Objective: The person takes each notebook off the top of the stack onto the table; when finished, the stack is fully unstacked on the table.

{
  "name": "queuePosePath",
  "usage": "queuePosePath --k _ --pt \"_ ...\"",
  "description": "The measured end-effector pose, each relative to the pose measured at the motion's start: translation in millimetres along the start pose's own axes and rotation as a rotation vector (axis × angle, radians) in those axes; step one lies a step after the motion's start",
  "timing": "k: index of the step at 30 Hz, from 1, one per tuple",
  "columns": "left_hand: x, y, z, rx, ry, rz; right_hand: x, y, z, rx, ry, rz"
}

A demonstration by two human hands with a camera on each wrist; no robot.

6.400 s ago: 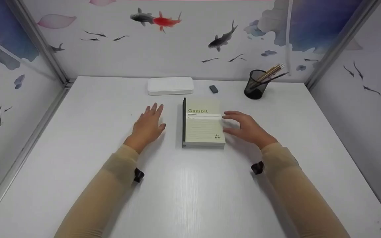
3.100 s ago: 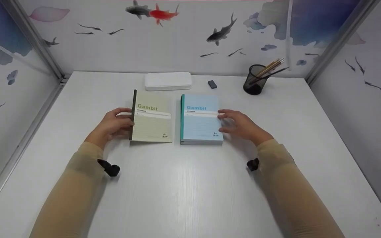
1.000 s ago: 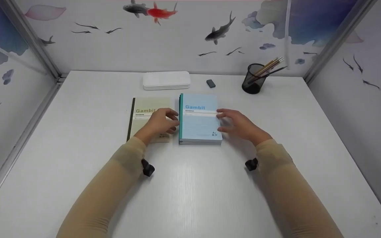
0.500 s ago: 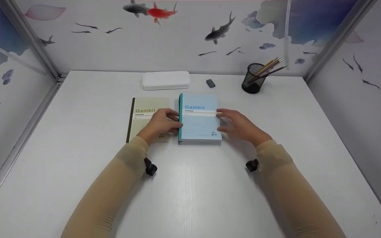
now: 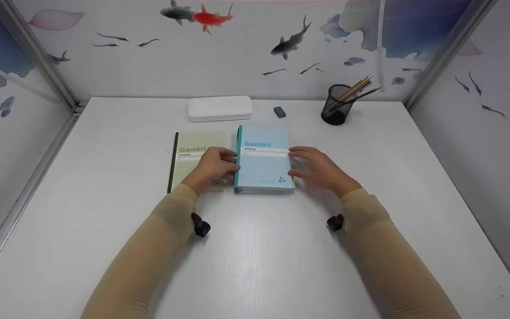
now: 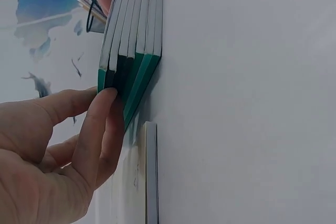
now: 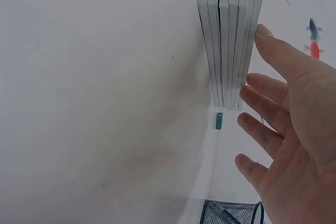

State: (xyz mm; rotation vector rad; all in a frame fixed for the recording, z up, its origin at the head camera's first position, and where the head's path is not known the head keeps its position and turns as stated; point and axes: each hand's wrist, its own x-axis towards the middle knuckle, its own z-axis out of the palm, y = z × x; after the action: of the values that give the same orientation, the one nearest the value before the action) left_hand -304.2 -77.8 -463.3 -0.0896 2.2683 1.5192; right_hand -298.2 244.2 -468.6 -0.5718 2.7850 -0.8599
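A stack of notebooks (image 7: 223,51) lies on the white table, topped by a light blue notebook (image 5: 264,170) with a teal spine and the word Gambit. At its spine, my left hand (image 5: 210,166) pinches the top notebook between thumb and fingers. The left wrist view shows several teal and dark spines (image 6: 139,85) below that grip. My right hand (image 5: 319,168) touches the stack's right edge with thumb and fingertips, its fingers spread and loosely bent. An olive notebook (image 5: 184,173) with a dark spine lies flat left of the stack, partly hidden under my left hand.
Behind the notebooks are a white case (image 5: 220,109) and a small dark block (image 5: 280,112). A black mesh cup (image 5: 335,110) with several pencils stands at the back right. Printed panels (image 5: 237,66) enclose the table at the back and sides.
The olive notebook has gone from the stack's top to the table on the left, uncovering the blue one. My left hand has returned to pinch the blue spine; my right hand stays.
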Motion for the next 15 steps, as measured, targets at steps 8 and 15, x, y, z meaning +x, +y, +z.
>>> queuePosePath --k 8,15 --pt "-3.1 3.5 -0.8 -0.047 -0.006 -0.023 0.3 6.3 0.9 0.041 -0.001 -0.028" --pt "-5.5 3.5 -4.2 -0.094 -0.024 0.018 -0.3 7.7 0.8 0.057 -0.002 -0.05"
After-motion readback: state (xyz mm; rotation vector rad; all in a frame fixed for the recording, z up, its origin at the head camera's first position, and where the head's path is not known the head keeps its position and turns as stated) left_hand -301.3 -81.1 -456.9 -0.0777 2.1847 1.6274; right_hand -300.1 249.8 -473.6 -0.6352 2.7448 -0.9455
